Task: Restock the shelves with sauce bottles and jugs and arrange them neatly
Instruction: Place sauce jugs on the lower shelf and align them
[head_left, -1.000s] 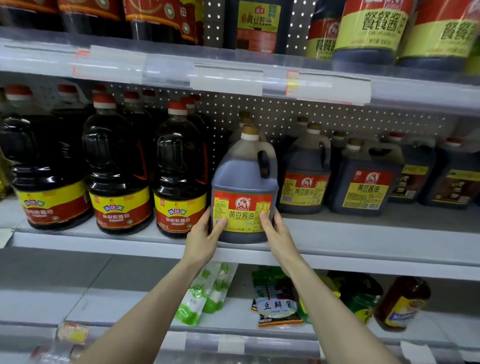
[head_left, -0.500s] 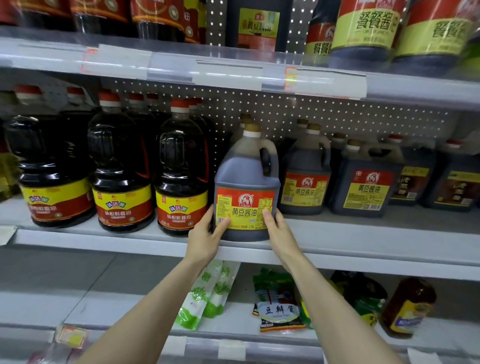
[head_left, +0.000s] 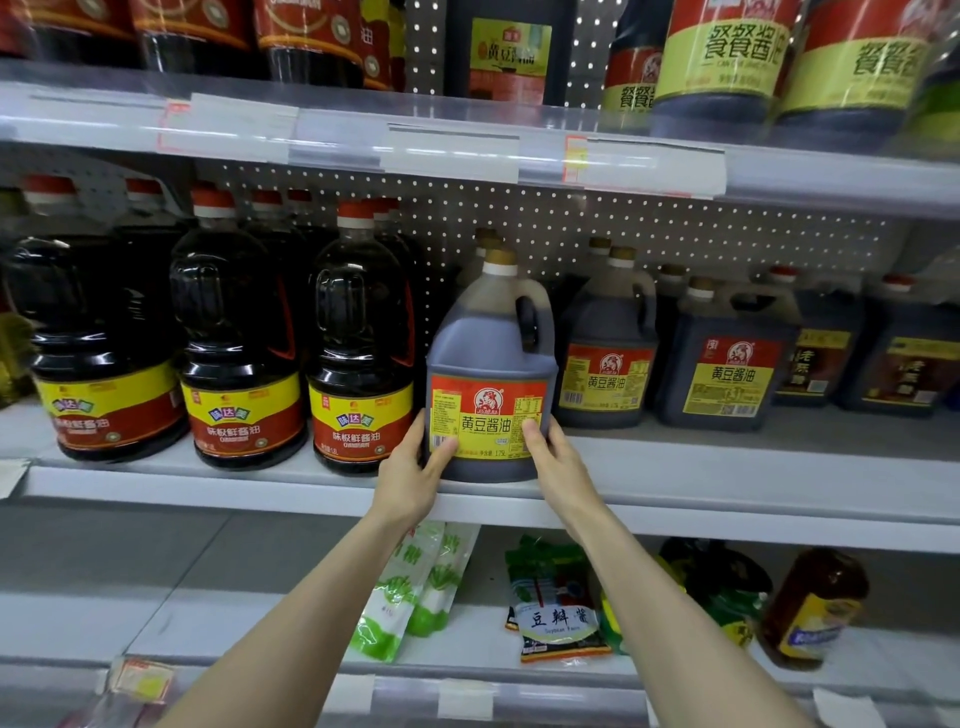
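The soy sauce jug (head_left: 488, 358) (upright on the shelf (head_left: 260, 486)) is gripped low by the left hand (head_left: 413, 470) and right hand (head_left: 558, 465), arms outstretched.

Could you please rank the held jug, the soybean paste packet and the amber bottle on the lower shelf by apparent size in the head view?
1. The held jug, clearly largest, though nearest the camera.
2. The amber bottle and soybean paste packet look about alike; I would not rank them.
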